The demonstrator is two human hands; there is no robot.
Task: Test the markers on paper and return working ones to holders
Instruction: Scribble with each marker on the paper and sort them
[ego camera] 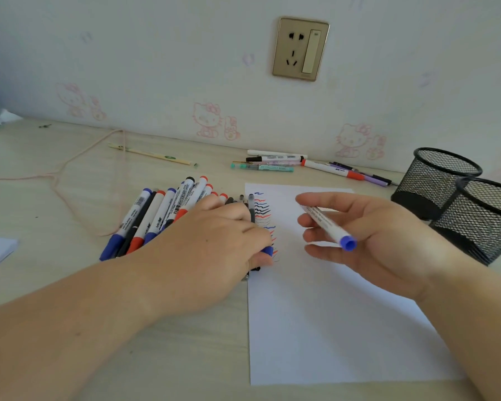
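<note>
Head view | right hand pinches blue marker over paper, 3 o'clock | left hand grips blue cap beside marker pile, 9 o'clock | judged: recap squarely — press till seated, then drop in mesh holders, 2 o'clock

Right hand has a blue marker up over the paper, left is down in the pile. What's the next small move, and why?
Probably bring the blue marker in the right hand down to bare paper and draw a short test stroke. It is held above the sheet, touching nothing, and the squiggles fill only the left edge. The end facing the camera looks like the butt; whether the tip is uncapped is hidden.
</note>
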